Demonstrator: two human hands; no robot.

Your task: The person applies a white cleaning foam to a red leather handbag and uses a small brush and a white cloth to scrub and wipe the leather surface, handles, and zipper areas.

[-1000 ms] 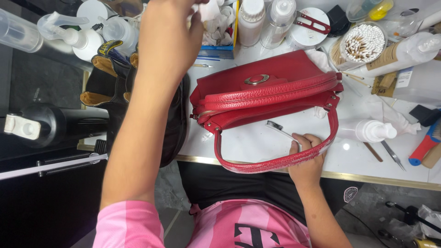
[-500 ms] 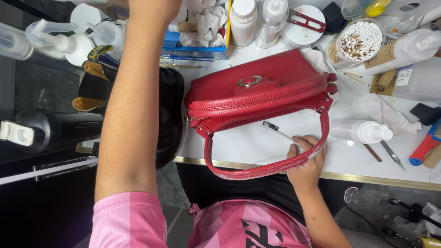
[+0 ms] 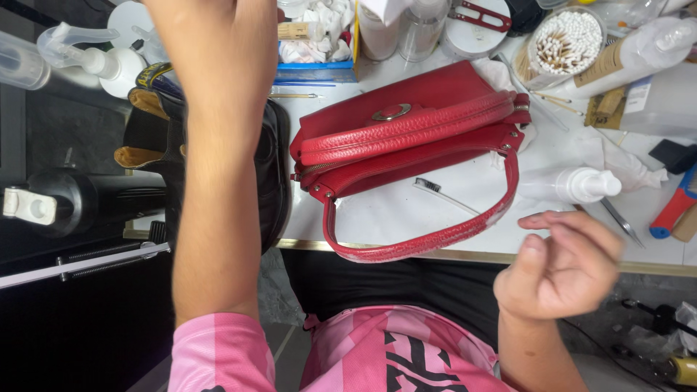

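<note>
The right hand hangs off the near edge of the worktop, loosely curled with the thumb tip close to the forefinger, and nothing shows between them; it touches nothing. Just beside it, on the worktop, lies the looped handle of a red leather handbag, whose body lies on its side with an oval metal clasp facing up. Inside the loop of the handle lies a small brush, and to the right of the handle a white spray bottle lies on its side, with tweezers and a red-handled tool beyond it. The left hand is raised far over the back of the worktop, its fingers cut off by the top edge of the view, so whether it grips anything cannot be told; its forearm crosses a black bag that sits left of the handbag. At the back stand a tub of cotton swabs, a round white lid with red snips on it, and a blue box of white cotton pads.
</note>
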